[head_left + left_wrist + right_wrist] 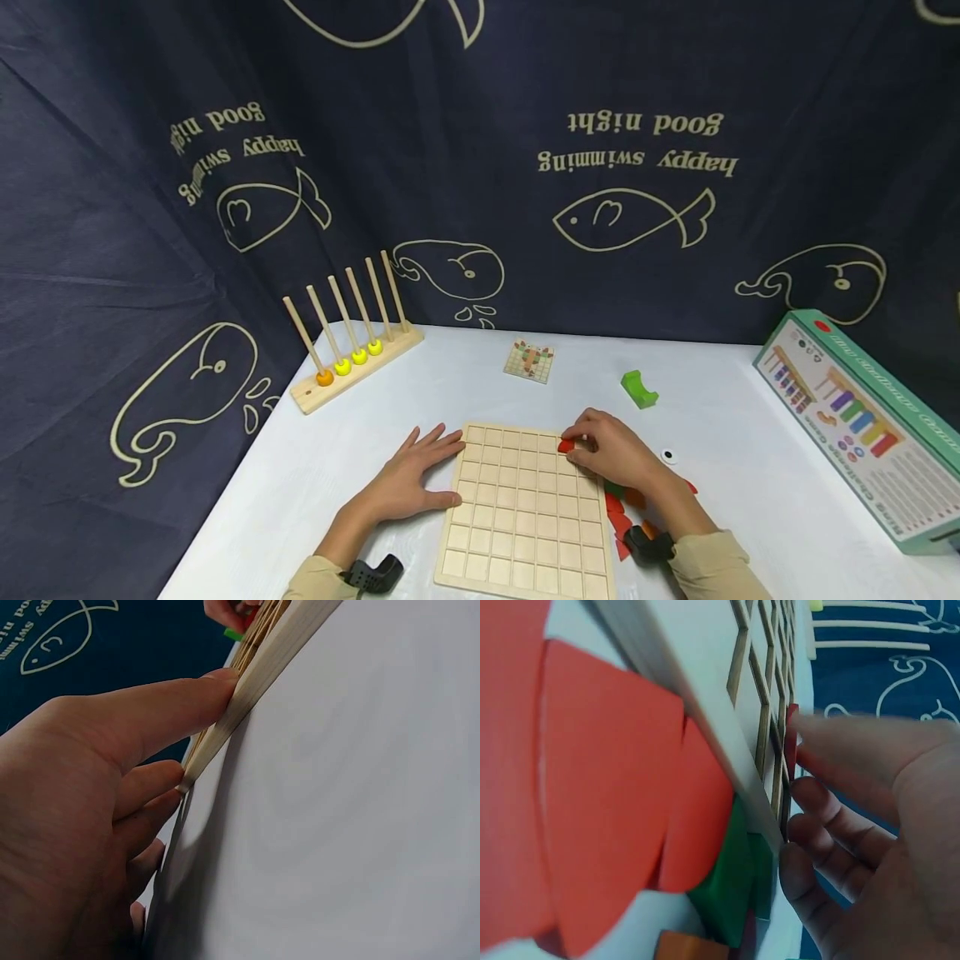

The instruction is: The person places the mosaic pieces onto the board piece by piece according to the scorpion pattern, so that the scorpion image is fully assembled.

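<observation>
A wooden board [517, 518] with a grid of square cells lies on the table. My left hand [411, 482] rests beside it with fingers spread, the thumb and fingertips touching its left edge. In the left wrist view, the thumb presses against the side of the board [247, 697]. Over the upper right cells, my right hand [618, 450] pinches a small red piece [566, 447] between thumb and fingers. The right wrist view shows this red piece [792, 739] at the thumb tip, low over the grid. Loose red pieces [618, 517] lie along the board's right edge.
A pegged wooden stand [360, 367] with beads is at the back left. A small pattern card [529, 360], a green curved block [639, 389] and a white eye disc [668, 456] lie on the table. A game box [862, 425] stands at right.
</observation>
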Demonstrator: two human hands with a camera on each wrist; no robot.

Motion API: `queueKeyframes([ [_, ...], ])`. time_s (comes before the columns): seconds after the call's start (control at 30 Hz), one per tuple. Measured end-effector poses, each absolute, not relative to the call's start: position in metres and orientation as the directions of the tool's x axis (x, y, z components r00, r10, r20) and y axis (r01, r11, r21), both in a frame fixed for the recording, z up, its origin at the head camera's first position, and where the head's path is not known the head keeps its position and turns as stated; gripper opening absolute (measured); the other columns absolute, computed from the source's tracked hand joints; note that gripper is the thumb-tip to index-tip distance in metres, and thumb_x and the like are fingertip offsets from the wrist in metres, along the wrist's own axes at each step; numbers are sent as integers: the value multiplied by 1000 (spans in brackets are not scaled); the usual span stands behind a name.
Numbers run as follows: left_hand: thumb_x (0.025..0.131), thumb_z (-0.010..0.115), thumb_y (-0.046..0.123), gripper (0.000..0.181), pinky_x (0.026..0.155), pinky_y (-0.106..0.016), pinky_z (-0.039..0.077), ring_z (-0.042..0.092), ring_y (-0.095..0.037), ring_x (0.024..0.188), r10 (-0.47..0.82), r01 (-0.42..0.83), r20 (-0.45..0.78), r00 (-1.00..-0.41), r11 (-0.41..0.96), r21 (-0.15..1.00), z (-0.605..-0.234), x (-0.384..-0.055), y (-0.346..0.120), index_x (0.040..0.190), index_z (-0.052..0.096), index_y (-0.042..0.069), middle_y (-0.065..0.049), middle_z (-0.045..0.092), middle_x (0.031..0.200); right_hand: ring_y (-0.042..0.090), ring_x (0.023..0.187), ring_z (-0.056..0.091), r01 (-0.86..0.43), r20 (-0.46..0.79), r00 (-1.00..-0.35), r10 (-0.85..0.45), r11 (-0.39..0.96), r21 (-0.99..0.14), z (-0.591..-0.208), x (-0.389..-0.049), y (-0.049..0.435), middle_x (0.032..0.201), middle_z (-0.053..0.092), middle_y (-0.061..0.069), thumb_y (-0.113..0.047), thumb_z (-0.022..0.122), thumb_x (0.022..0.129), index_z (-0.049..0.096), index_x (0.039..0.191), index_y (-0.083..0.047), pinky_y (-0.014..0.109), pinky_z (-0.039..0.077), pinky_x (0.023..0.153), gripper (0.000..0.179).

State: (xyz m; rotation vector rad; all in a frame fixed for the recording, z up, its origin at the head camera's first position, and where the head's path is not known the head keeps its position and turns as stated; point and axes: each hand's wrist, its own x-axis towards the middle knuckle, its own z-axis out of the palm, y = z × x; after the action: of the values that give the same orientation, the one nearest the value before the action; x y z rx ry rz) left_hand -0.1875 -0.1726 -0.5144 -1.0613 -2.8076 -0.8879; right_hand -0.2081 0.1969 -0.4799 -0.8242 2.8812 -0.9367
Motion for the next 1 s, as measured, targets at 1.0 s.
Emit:
queueKeyframes([
  [1.0, 79, 69, 59, 80, 115, -52, 3, 20, -24, 143, 602, 597, 178, -778, 622, 507, -516, -191, -171, 144, 47, 17, 3, 37, 151, 8, 74, 53, -367, 134, -924, -358, 732, -574, -474, -203, 227, 87, 60, -11, -10, 70, 86, 72, 106, -15, 26, 49, 65, 20],
])
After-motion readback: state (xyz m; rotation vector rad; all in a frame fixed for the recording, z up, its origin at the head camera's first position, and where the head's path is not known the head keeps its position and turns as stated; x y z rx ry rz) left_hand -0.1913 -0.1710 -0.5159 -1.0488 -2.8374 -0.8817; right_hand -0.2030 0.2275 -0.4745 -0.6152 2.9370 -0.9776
